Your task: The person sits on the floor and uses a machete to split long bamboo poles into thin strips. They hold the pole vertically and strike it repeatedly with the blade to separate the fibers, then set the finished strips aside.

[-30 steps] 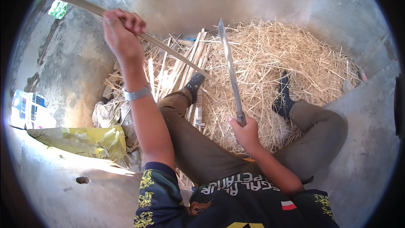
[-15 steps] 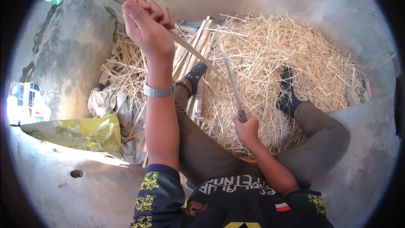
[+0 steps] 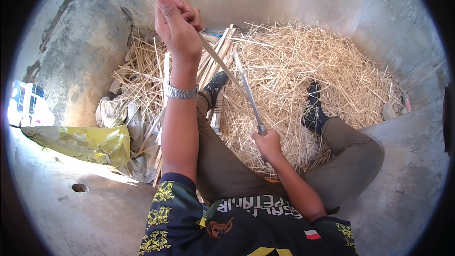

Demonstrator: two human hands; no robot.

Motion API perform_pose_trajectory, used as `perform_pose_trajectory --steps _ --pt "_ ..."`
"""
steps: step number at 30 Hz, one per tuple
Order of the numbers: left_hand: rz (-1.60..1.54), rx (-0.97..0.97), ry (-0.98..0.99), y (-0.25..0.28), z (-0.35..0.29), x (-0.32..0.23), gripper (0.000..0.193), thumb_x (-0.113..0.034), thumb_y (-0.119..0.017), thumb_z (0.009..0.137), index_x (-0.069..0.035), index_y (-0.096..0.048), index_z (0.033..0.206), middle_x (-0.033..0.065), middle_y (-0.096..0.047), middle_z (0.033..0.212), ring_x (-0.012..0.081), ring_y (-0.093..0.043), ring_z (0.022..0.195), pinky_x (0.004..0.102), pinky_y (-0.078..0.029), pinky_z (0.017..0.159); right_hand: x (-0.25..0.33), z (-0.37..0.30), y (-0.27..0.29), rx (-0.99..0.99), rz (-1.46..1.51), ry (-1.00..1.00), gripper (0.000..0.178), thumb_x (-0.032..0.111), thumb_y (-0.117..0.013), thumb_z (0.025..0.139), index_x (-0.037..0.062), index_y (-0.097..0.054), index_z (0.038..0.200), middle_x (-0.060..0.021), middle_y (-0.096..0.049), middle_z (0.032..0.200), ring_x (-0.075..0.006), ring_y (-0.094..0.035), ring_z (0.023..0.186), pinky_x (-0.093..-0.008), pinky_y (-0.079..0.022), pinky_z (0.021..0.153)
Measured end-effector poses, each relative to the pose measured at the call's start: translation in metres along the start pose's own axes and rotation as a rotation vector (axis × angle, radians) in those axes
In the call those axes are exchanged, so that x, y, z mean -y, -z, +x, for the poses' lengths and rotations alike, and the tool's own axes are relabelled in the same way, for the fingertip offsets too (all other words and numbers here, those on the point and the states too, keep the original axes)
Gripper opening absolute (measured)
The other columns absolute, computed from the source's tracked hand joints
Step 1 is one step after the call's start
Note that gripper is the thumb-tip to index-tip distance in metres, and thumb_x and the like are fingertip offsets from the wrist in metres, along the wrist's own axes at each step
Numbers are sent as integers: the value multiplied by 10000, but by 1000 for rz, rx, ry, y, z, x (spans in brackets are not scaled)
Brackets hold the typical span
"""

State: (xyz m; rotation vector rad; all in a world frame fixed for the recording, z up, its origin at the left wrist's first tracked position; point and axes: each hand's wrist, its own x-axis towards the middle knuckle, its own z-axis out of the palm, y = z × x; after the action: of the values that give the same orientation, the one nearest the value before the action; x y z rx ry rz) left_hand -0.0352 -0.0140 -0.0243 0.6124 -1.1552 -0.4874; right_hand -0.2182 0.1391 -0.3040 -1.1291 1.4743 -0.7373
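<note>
My left hand, with a metal watch on its wrist, is raised and closed around a long, thin strip of bamboo or wood. The strip slants from the upper left down to the right, its lower end meeting the knife blade in the picture; whether they touch I cannot tell. Lower and to the right, my right hand grips the handle of a long, narrow knife. Its blade points up and away from me.
Pale shavings lie heaped between and beyond my legs. Longer split strips and thin sticks lie at the left, near a yellow plastic sheet. Concrete walls enclose the far side, and a small hole pierces the floor.
My left hand has shifted slightly right with the strip, which now slants more steeply. My right hand and the knife sit a little farther left. The whole view has shifted slightly.
</note>
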Motion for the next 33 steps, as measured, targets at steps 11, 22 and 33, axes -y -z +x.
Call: perform_pose_trajectory --steps 11,22,33 --pt "23 -145 -36 11 -3 7 491 -567 -409 1072 -111 -373 896 -33 -273 624 81 -231 489 278 -199 459 -37 7 -21 5 28 -199 272 201 -670 848 -15 -626 688 -95 -612 582 -211 -607 541 -387 -475 564" --pt "40 -131 -17 15 -8 15 522 -604 -413 1055 -113 -368 883 -39 -258 620 84 -228 484 279 -195 457 3 -1 -9 -169 226 105 334 205 -691 923 18 -578 672 -27 -571 573 -108 -495 524 -353 -410 532" --pt "43 -142 -38 26 -4 20 510 -594 -417 1056 -110 -367 904 -37 -269 621 80 -229 483 277 -188 456 -12 16 0 -130 85 -117 322 215 -695 844 10 -560 636 -63 -577 571 -171 -522 488 -382 -414 510"
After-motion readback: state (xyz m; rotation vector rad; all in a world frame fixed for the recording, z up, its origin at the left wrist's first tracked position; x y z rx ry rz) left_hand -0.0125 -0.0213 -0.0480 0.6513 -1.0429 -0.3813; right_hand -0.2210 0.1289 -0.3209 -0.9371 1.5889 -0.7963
